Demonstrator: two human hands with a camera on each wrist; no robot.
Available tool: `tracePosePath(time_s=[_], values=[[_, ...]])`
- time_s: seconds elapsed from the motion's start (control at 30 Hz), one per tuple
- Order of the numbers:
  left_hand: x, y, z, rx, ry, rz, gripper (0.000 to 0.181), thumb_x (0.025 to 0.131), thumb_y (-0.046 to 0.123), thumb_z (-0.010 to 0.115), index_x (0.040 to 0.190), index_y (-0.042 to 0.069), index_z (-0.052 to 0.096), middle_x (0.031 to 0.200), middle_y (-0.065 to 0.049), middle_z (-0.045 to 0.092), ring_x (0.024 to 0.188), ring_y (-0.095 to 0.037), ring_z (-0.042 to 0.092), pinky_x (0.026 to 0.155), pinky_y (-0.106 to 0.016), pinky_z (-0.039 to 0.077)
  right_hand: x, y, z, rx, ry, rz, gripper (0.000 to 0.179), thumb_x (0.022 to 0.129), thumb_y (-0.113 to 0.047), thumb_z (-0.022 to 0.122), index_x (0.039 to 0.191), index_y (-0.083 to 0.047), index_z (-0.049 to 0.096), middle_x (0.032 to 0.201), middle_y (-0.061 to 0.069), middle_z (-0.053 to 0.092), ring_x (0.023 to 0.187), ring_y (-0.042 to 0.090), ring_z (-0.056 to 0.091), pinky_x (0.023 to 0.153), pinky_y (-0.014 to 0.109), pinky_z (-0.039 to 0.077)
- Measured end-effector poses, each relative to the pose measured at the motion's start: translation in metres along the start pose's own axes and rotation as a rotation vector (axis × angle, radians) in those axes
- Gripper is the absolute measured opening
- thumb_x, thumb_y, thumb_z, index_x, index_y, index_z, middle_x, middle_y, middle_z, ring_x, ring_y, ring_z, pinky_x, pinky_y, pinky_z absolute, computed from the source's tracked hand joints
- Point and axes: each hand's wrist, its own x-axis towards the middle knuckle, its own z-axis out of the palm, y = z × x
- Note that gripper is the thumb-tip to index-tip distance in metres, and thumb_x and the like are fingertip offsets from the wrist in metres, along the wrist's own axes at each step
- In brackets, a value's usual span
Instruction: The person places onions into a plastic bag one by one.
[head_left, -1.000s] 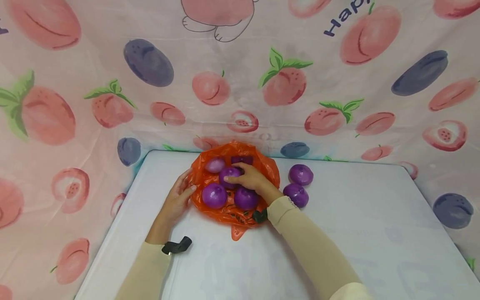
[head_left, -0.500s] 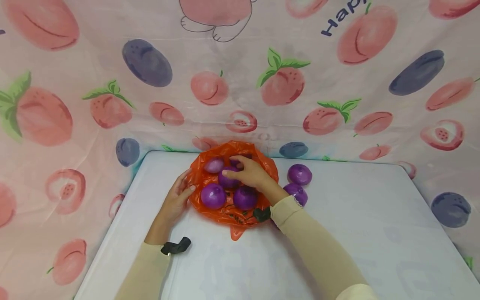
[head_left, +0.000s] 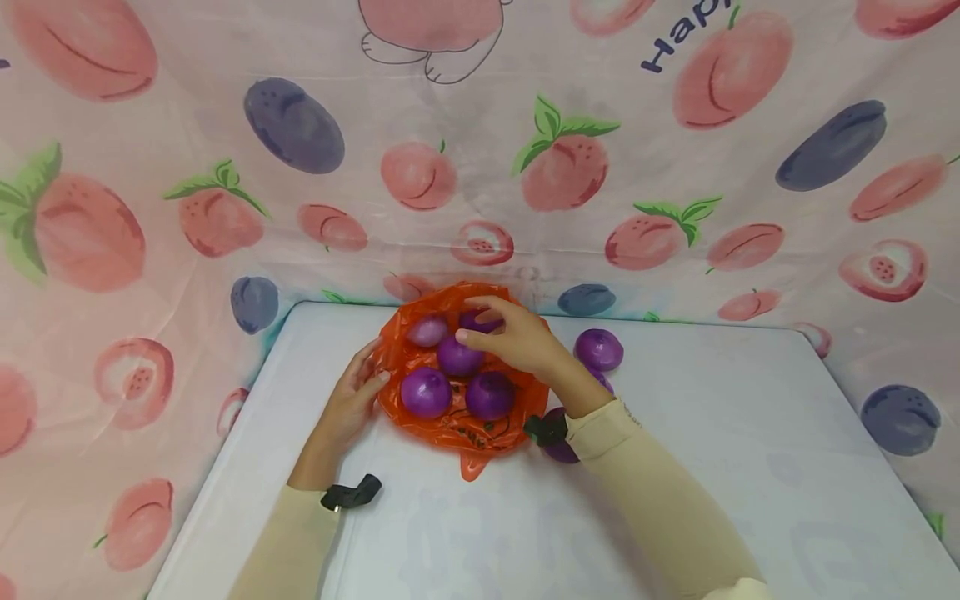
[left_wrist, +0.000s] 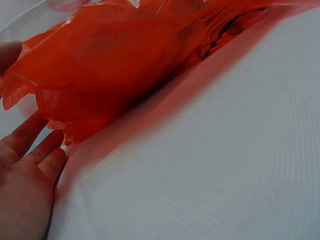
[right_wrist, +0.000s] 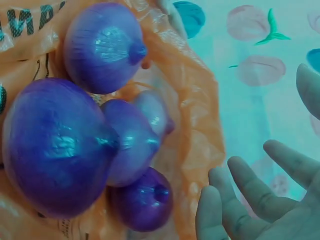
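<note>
An orange plastic bag (head_left: 442,432) lies spread with its mouth facing up, holding several purple onions (head_left: 426,392). My left hand (head_left: 356,402) rests at the bag's left rim, its fingers and thumb spread apart at the edge. In the left wrist view, straight fingers (left_wrist: 31,134) touch the crumpled orange plastic. Over the back right of the bag is my right hand (head_left: 519,336), fingers loosely bent, nothing held. It overlaps the middle onion (head_left: 459,357) and the back one in the head view. The right wrist view shows its fingers (right_wrist: 250,182) spread beside the onions.
To the bag's right, an onion (head_left: 599,349) lies on the white table (head_left: 750,433); another behind it is mostly covered by my forearm. A further onion (head_left: 561,450) shows beneath the black wrist strap. A fruit-printed cloth (head_left: 337,275) stands along the back.
My right hand has come off the middle onion and moved up and right, its fingers opening. My left hand stays at the bag's rim.
</note>
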Motion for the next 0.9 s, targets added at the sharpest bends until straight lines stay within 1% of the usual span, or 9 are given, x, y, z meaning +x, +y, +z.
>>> tracePosePath(time_s=[0.1,0.27,0.43,0.57,0.67,0.8,0.9], values=[[0.0,0.0,0.0,0.001,0.003,-0.003,0.061,0.106,0.012,0.054,0.161,0.021,0.029,0.16,-0.006,0.035,0.135,-0.01,0.048,0.105,-0.019,0.05,-0.006,-0.002,-0.007,0.014,0.0,-0.019,0.068,0.09,-0.053,0.073,0.148,-0.027,0.051,0.137,0.007,0.061,0.123,0.031,0.061,0.103,0.048,0.055],[0.0,0.0,-0.001,0.008,0.003,-0.015,0.061,0.106,0.014,0.055,0.161,0.023,0.029,0.163,-0.008,0.032,0.138,-0.011,0.046,0.105,-0.019,0.05,-0.016,-0.007,-0.022,0.037,0.001,-0.02,0.068,0.09,-0.052,0.073,0.15,-0.03,0.048,0.142,0.009,0.058,0.13,0.036,0.057,0.105,0.054,0.052],[0.0,0.0,-0.001,0.012,0.009,-0.023,0.061,0.105,0.014,0.055,0.161,0.023,0.03,0.163,-0.008,0.032,0.138,-0.012,0.045,0.105,-0.019,0.05,-0.023,-0.008,-0.036,0.066,0.024,-0.004,0.068,0.089,-0.053,0.074,0.15,-0.035,0.048,0.145,0.01,0.056,0.13,0.036,0.057,0.104,0.055,0.053],[0.0,0.0,0.0,0.021,0.014,-0.032,0.061,0.105,0.015,0.056,0.161,0.023,0.03,0.163,-0.008,0.032,0.139,-0.012,0.045,0.105,-0.019,0.05,-0.03,-0.006,-0.048,0.054,0.054,0.002,0.069,0.09,-0.054,0.073,0.151,-0.034,0.049,0.146,0.008,0.056,0.127,0.034,0.058,0.101,0.054,0.054],[0.0,0.0,0.0,0.024,0.017,-0.034,0.061,0.105,0.016,0.056,0.16,0.024,0.031,0.163,-0.008,0.032,0.138,-0.012,0.045,0.105,-0.019,0.049,-0.033,-0.001,-0.057,0.055,0.07,-0.022,0.068,0.091,-0.052,0.072,0.152,-0.031,0.048,0.146,0.01,0.057,0.124,0.033,0.06,0.103,0.054,0.053],[0.001,-0.002,-0.001,0.021,0.021,-0.03,0.061,0.105,0.015,0.055,0.16,0.023,0.031,0.162,-0.008,0.034,0.137,-0.011,0.046,0.105,-0.018,0.049,-0.036,0.01,-0.069,0.074,0.094,-0.053,0.064,0.094,-0.045,0.072,0.152,-0.032,0.047,0.146,0.012,0.056,0.123,0.035,0.063,0.105,0.055,0.052],[0.001,-0.002,-0.001,0.024,0.023,-0.028,0.06,0.105,0.014,0.055,0.16,0.023,0.031,0.161,-0.007,0.035,0.136,-0.01,0.047,0.105,-0.018,0.049,-0.037,0.019,-0.077,0.05,0.122,-0.049,0.064,0.095,-0.046,0.071,0.152,-0.032,0.047,0.145,0.012,0.057,0.124,0.036,0.062,0.104,0.056,0.052]])
